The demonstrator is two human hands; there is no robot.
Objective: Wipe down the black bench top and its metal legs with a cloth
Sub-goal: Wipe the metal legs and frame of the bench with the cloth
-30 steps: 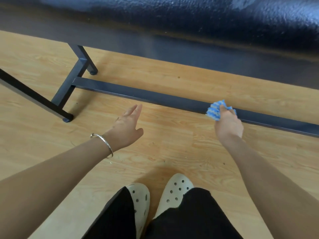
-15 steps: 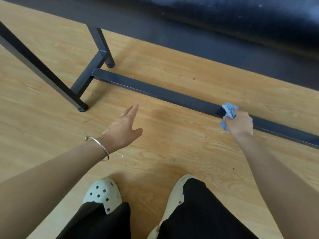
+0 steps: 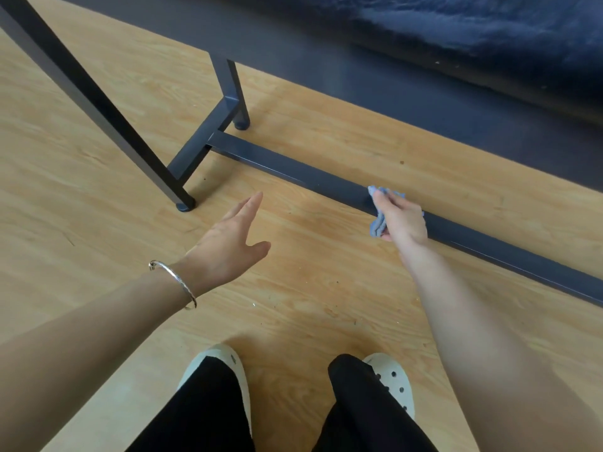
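Note:
The black bench top (image 3: 489, 37) runs across the upper right, seen from low down. Under it a dark metal crossbar (image 3: 293, 171) runs low over the wood floor from the legs (image 3: 98, 106) at the left toward the lower right. My right hand (image 3: 403, 220) grips a bunched blue cloth (image 3: 378, 220) and holds it against the crossbar near its middle. My left hand (image 3: 228, 246) hovers over the floor with fingers straight, holding nothing, a silver bangle on its wrist.
A short metal brace (image 3: 202, 138) joins the front leg to the rear leg (image 3: 231, 93). The bench casts a dark shadow band (image 3: 424, 102) on the floor behind the bar. My two white clogs (image 3: 391, 383) stand close below my hands.
My right hand has slid the cloth along the crossbar toward the legs. The view has shifted, bringing the legs closer. My left hand stays open over the floor.

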